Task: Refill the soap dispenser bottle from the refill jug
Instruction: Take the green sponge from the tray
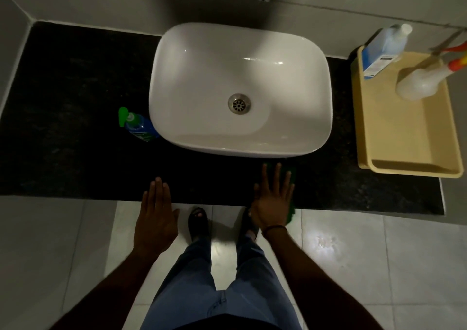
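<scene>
— Where's the soap dispenser bottle (137, 125)?
— On the counter (75, 127) at eleven o'clock from the left hand (155, 218), touching the sink (240, 89), pump toward the wall.
— And the refill jug (385, 49)?
— In the tray (404, 132), two o'clock from the right hand (274, 203). Both hands' fingers splayed, empty.

Bare forearms, a dark wristband (274, 227), blue jeans (222, 284), black sandals (199, 222).

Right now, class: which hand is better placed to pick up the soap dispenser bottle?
Left. The left hand hovers open on the soap dispenser bottle's side of the sink; the right hand is farther.
</scene>
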### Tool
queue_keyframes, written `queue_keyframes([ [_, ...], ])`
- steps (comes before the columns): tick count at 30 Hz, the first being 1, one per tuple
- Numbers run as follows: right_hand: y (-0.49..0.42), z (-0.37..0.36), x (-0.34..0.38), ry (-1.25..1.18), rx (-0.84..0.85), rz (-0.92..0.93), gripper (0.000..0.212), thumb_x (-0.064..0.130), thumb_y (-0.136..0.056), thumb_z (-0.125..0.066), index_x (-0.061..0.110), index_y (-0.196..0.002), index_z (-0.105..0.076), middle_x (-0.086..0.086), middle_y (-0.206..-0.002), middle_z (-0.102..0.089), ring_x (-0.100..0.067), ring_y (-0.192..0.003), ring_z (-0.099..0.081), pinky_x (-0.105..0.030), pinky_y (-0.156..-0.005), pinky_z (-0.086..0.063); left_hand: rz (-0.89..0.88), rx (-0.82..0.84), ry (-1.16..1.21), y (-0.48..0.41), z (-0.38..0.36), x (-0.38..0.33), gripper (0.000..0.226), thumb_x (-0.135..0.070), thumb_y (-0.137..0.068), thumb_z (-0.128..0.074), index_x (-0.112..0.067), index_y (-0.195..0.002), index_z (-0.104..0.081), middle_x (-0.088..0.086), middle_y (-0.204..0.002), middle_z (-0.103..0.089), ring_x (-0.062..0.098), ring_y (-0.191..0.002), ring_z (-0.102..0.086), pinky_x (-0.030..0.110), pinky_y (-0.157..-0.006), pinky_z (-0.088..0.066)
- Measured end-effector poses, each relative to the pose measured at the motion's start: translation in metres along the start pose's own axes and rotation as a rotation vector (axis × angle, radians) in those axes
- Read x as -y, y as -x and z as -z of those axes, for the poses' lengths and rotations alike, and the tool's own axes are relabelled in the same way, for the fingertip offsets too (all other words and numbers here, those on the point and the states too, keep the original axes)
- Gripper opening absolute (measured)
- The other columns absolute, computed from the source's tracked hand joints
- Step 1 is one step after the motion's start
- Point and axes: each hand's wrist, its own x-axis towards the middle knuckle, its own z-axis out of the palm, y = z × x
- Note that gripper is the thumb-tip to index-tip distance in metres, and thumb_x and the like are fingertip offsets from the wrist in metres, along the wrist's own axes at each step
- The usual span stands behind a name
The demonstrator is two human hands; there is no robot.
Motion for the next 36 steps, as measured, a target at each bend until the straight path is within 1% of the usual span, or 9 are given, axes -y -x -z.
queue_keyframes([
  [4, 0.019, -0.027, 0.05, 0.08, 0.072, 0.375, 0.062, 0.044, -0.101, -0.02, 0.04, -0.16, -0.002, 0.003, -0.169, 0.013, -0.033, -0.155, 0.014, -0.055, -0.125, 0.001, -0.006, -0.007, 0.001, 0.0, -0.003, -0.001, 0.076, -0.046, -0.102, -0.023, 0.0, -0.159, -0.003, 0.022, -0.168, 0.003, 0.037, -0.156, -0.001, 0.054, -0.126, -0.01],
  [8, 0.02, -0.023, 0.03, 0.083, 0.02, 0.31, 0.062, 0.041, -0.103, -0.036, 0.04, -0.16, -0.013, 0.003, -0.17, 0.003, -0.032, -0.156, 0.006, -0.056, -0.125, -0.007, -0.006, -0.006, -0.012, -0.001, -0.001, -0.002, 0.076, -0.045, -0.102, -0.021, 0.001, -0.158, -0.002, 0.022, -0.168, 0.005, 0.037, -0.156, 0.0, 0.053, -0.126, -0.011],
  [11, 0.009, -0.025, 0.069, 0.032, 0.039, 0.212, 0.061, 0.043, -0.105, -0.027, 0.038, -0.16, -0.002, 0.0, -0.169, 0.013, -0.034, -0.154, 0.016, -0.055, -0.124, 0.006, -0.014, -0.011, -0.005, 0.002, 0.003, -0.003, 0.075, -0.043, -0.102, -0.024, 0.002, -0.158, -0.003, 0.022, -0.168, 0.004, 0.037, -0.156, -0.001, 0.053, -0.126, -0.012],
  [17, 0.025, -0.041, 0.094, 0.147, 0.135, 0.638, 0.067, 0.04, -0.1, -0.036, 0.042, -0.16, -0.005, 0.005, -0.17, 0.01, -0.03, -0.155, 0.017, -0.054, -0.125, 0.001, -0.008, -0.026, -0.006, 0.004, 0.003, -0.002, 0.076, -0.04, -0.101, -0.029, 0.002, -0.158, -0.003, 0.022, -0.168, 0.004, 0.036, -0.157, -0.001, 0.053, -0.126, -0.014],
  [23, 0.01, -0.035, 0.094, 0.086, 0.023, 0.322, 0.062, 0.041, -0.104, -0.033, 0.04, -0.16, -0.006, 0.002, -0.17, 0.008, -0.032, -0.155, 0.013, -0.053, -0.125, 0.003, -0.01, -0.019, 0.004, 0.003, 0.003, 0.002, 0.076, -0.042, -0.102, -0.029, 0.001, -0.158, -0.003, 0.022, -0.168, 0.003, 0.036, -0.157, -0.001, 0.054, -0.125, -0.015],
  [26, 0.014, -0.042, 0.12, 0.087, 0.055, 0.492, 0.063, 0.042, -0.103, -0.033, 0.04, -0.16, -0.004, 0.003, -0.17, 0.008, -0.031, -0.155, 0.014, -0.053, -0.125, 0.002, -0.002, -0.015, 0.001, 0.004, 0.001, 0.002, 0.076, -0.042, -0.101, -0.028, 0.002, -0.158, -0.003, 0.022, -0.168, 0.003, 0.036, -0.157, -0.001, 0.053, -0.126, -0.013],
  [29, 0.026, -0.04, 0.076, 0.116, 0.045, 0.577, 0.067, 0.036, -0.1, -0.043, 0.042, -0.159, -0.013, 0.005, -0.17, -0.001, -0.03, -0.157, 0.005, -0.053, -0.125, -0.005, -0.005, -0.014, -0.005, 0.006, -0.002, 0.005, 0.075, -0.042, -0.102, -0.028, 0.001, -0.158, -0.004, 0.022, -0.168, 0.003, 0.036, -0.157, -0.001, 0.053, -0.126, -0.012],
  [32, 0.019, -0.022, 0.021, 0.091, -0.036, 0.339, 0.065, 0.037, -0.101, -0.044, 0.041, -0.159, -0.016, 0.002, -0.17, -0.005, -0.032, -0.156, -0.002, -0.057, -0.123, -0.014, -0.01, -0.009, -0.014, 0.004, -0.002, 0.006, 0.077, -0.041, -0.101, -0.032, 0.002, -0.158, -0.003, 0.023, -0.168, 0.004, 0.037, -0.157, -0.001, 0.052, -0.126, -0.011],
  [36, -0.009, -0.014, 0.041, 0.033, -0.04, 0.214, 0.057, 0.044, -0.104, -0.027, 0.038, -0.16, -0.015, 0.0, -0.17, -0.002, -0.033, -0.156, 0.005, -0.056, -0.125, -0.005, 0.012, -0.002, -0.025, 0.003, 0.0, 0.005, 0.077, -0.041, -0.101, -0.033, 0.001, -0.158, -0.003, 0.022, -0.168, 0.004, 0.036, -0.157, 0.0, 0.052, -0.126, -0.011],
])
